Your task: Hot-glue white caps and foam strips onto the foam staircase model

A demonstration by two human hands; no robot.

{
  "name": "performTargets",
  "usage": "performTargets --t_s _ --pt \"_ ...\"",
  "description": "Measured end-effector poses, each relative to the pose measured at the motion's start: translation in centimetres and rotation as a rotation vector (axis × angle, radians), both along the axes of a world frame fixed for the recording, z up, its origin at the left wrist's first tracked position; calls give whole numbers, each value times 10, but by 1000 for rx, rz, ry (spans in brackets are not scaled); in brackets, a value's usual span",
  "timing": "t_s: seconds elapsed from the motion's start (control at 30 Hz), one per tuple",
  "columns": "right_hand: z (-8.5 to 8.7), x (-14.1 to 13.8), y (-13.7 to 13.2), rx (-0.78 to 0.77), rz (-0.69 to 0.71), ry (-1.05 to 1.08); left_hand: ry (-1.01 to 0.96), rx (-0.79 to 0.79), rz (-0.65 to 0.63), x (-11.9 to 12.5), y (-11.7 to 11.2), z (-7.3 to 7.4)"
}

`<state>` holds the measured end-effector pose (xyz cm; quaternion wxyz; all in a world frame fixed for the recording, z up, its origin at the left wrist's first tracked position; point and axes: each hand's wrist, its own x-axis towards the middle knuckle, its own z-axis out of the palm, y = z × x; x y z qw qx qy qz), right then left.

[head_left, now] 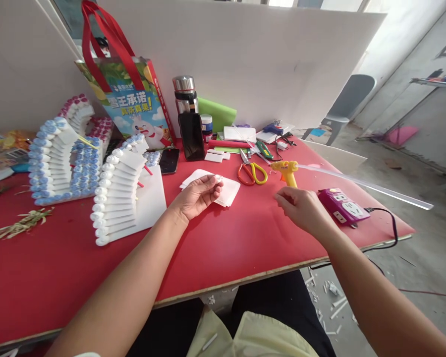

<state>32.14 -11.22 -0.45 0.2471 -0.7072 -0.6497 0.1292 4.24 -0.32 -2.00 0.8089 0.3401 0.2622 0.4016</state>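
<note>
My left hand (200,196) is closed in a pinch on a small white piece (218,178), too small to identify, above a stack of white paper sheets (228,191). My right hand (299,207) hangs over the red table with thumb and fingers pressed together; whatever may be in them does not show. Just behind it stands a yellow hot glue gun (288,171) with a long clear glue stick (367,186) sticking out of its back. To the left of my left hand, a fan-shaped row of white rolled pieces (117,193) rests on a white board (154,203).
Red-and-yellow pliers (251,171) lie behind the sheets. A purple power strip (344,206) with a black cord sits at the right edge. Blue-tipped white pieces (54,163), a gift bag (134,104), a flask (186,94) and a propped phone (192,136) stand further back.
</note>
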Motion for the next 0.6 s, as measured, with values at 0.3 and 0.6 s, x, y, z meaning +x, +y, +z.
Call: performTargets --t_s 0.3,0.6 --pt "7 -43 82 83 -24 -259 25 28 86 1 0 0" --pt "-15 -54 148 -177 -122 -318 19 -3 175 0 1 2"
